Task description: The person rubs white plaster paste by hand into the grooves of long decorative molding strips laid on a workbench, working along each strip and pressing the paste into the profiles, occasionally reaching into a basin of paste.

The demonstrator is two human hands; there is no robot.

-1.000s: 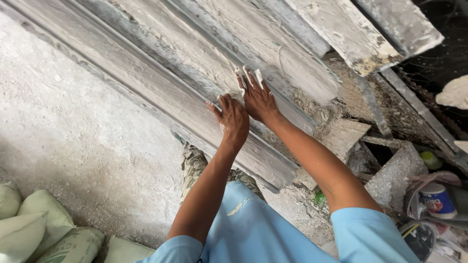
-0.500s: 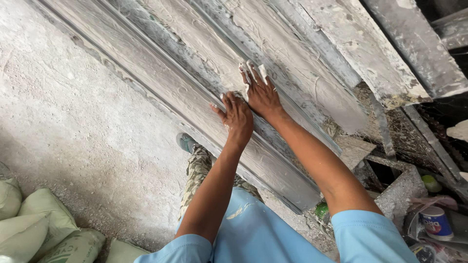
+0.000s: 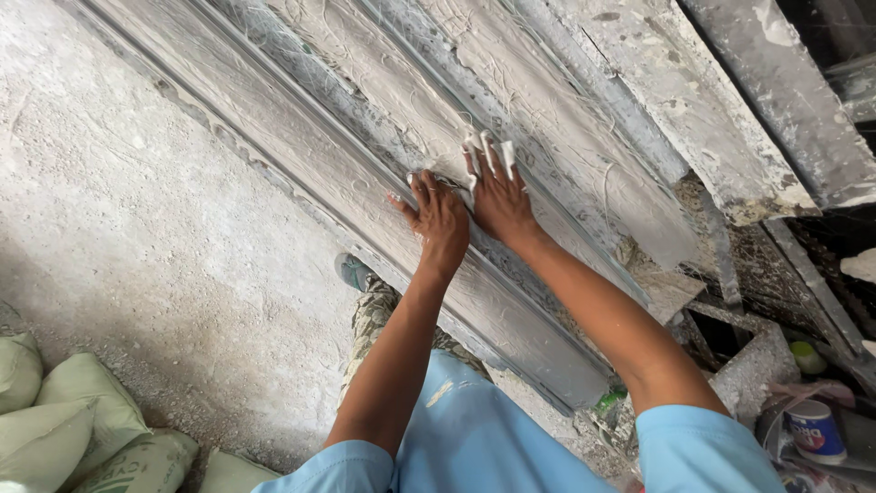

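Long grey moulded strips (image 3: pixel 310 146), coated in wet white plaster and thin fibres, run diagonally from the upper left to the lower right. My left hand (image 3: pixel 436 215) lies flat on the nearest strip with its fingers spread. Just to its right, my right hand (image 3: pixel 497 192) presses on the same plastered surface, and its fingertips are caked in white plaster. Neither hand holds a tool. The two hands almost touch each other.
Pale green sacks (image 3: pixel 64 415) are stacked at the lower left on the rough concrete floor (image 3: pixel 119 237). A small printed tub (image 3: pixel 815 429) and rubble lie at the lower right. My foot in a grey shoe (image 3: pixel 354 271) stands beside the strips.
The camera has shifted, so the strips fill more of the view. Both hands stay pressed on the plastered strip, sliding slightly along it.
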